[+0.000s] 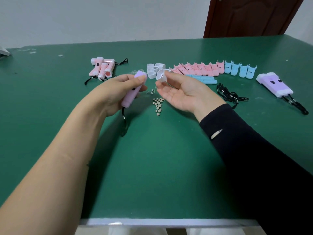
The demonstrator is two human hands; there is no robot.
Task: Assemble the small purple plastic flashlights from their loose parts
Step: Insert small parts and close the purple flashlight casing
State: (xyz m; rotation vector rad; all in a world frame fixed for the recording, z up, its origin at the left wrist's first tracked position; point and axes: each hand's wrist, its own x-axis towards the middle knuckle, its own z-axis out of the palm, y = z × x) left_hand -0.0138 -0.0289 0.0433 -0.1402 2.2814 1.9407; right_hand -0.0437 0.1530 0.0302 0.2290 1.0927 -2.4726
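My left hand (pixel 116 92) grips a purple flashlight body (pixel 131 94), tilted, open end up and to the right, with its black lanyard (pixel 125 121) hanging down to the table. My right hand (pixel 183 92), palm up, pinches a white flashlight head cap (pixel 160 76) between thumb and fingertips, a short gap to the right of the body's open end. Two assembled purple flashlights (pixel 274 83) lie side by side at the far right.
On the green table (pixel 152 158) lie a pile of button batteries (pixel 157 105), small metal springs (pixel 151 91), white head caps (pixel 155 69), pink shell halves (pixel 196 68), blue shell halves (pixel 240 69), loose black lanyards (pixel 228 94) and finished pink flashlights (pixel 103 68).
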